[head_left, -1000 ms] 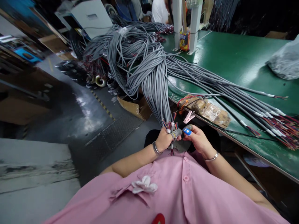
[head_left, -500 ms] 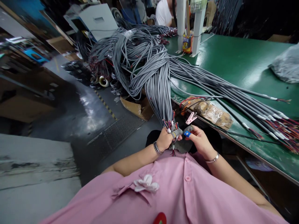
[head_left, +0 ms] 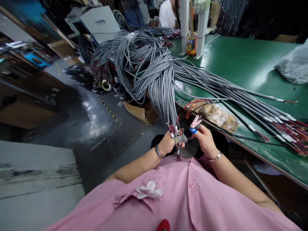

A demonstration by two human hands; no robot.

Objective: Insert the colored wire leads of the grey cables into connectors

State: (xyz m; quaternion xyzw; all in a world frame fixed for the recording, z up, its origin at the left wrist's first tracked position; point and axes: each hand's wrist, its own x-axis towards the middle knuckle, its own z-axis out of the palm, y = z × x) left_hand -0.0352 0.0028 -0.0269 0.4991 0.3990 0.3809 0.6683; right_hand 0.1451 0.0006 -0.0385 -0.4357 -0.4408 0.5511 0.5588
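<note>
My left hand point(head_left: 167, 143) is closed around the stripped end of a grey cable, and a grey wrap covers one of its fingers. Coloured wire ends point(head_left: 171, 128) of several cables stick up just above that hand. A short end with dark red wires point(head_left: 178, 157) hangs below it. My right hand point(head_left: 205, 138), with blue tape on the thumb, is pinched a little to the right. A thin wire point(head_left: 189, 138) runs between the two hands and goes into its fingers. Right above my right fingertips is a pink clothespin point(head_left: 195, 122); whether they touch it is hard to tell.
Grey cables point(head_left: 161, 73) drape in a thick bundle over the edge of the green table point(head_left: 243, 57). More cables with white-banded ends point(head_left: 280, 136) lie to the right. A tape-wrapped wooden block point(head_left: 216, 117) sits at the edge. Below stands a cardboard box point(head_left: 141, 110). A person point(head_left: 167, 14) is at the back.
My right hand has moved slightly away from my left and up toward the clothespin, opening a gap where the thin wire shows. My left hand keeps its grip on the cable.
</note>
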